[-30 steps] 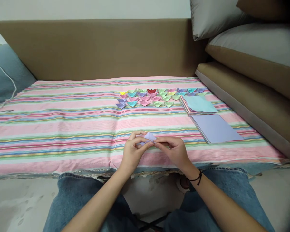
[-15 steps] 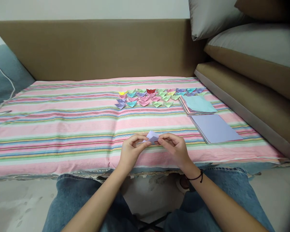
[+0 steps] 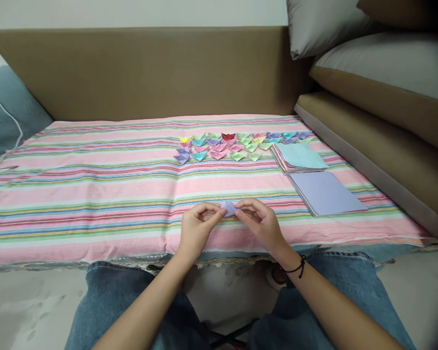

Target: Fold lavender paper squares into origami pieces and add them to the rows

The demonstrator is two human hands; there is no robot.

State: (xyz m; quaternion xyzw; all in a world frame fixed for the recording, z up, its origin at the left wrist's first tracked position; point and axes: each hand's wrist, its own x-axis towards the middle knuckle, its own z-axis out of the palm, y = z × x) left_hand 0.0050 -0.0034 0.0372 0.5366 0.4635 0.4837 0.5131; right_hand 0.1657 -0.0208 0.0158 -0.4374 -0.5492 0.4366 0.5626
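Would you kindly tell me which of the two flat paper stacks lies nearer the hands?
The lilac-topped square paper stack; it lies nearer the right hand than the light-blue-topped paper stack behind it.

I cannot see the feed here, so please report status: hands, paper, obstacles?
Left hand and right hand both pinch small folded lilac paper piece. Piece held over striped pink cloth. Nothing between the hands.

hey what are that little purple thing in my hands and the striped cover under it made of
The purple piece, pinched between left hand and right hand, looks like thin matte paper: sharp creases, flat colour. The striped cover looks like woven cotton-type cloth: fine ribbed lines, soft folds, no shine.
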